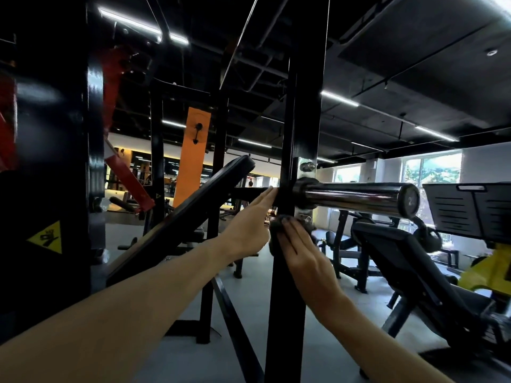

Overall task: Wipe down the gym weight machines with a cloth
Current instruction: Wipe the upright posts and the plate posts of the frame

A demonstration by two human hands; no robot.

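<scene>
Flat, straight fingers of the right hand (pixel 301 254) press a dark cloth (pixel 276 230) against the front face of the black upright post (pixel 300 128); the cloth shows as a small bunched mass under and just left of the fingertips, below the point where the bar meets the post. No curl or pinch of the fingers is visible. The left hand (pixel 249 228) is extended with fingers straight and together, their tips touching the left edge of the same post at bar height; it holds nothing.

A chrome barbell sleeve (pixel 356 199) projects to the right from the post, ending in a dark end cap marked with a numeral. A bolted metal plate (pixel 305 167) sits on the post just above the sleeve. Left of the post, a black padded bench back (pixel 199 200) stands tilted, its upper end near the left hand. A yellow warning label (pixel 47 239) is fixed to a wide black column at far left. An orange panel (pixel 193 156) stands behind, and another black padded machine (pixel 409 261) lies at right.
</scene>
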